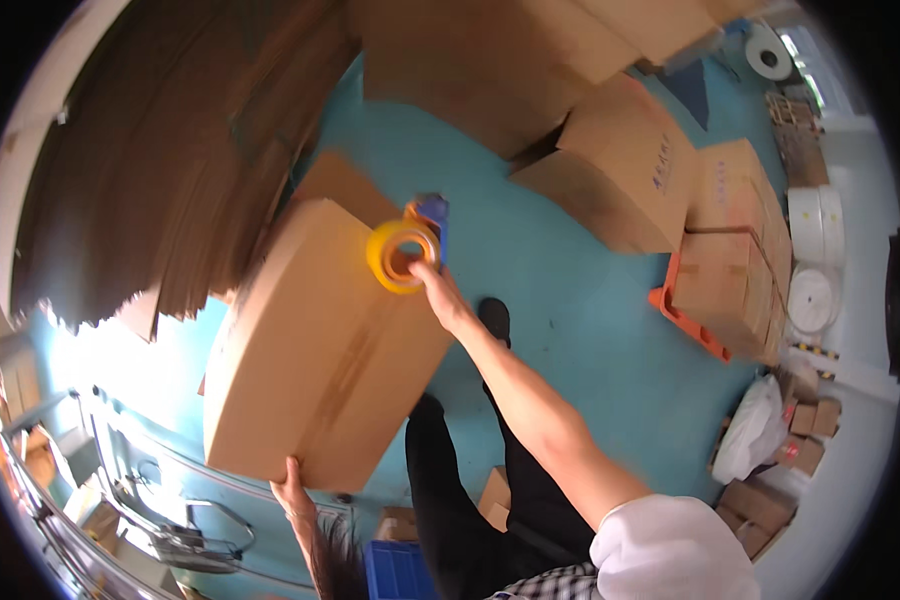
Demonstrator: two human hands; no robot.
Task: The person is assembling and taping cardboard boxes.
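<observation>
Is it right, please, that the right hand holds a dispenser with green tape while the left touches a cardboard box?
The head view shows yellow tape, not green; the right hand holds its dispenser while the left hand touches a cardboard box.

- Teal floor point(580, 340) lies open through the centre right, with free room beside the right grip point(438, 288).
- The large carton point(320, 340) blocks the straight path to the left grip point(295, 494).
- The tape dispenser point(380, 264) crowds its upper edge.
- Cardboard sheets point(160, 170) wall off the upper left.
- Boxes point(715, 280) on an orange pallet point(692, 328) limit the right.
</observation>
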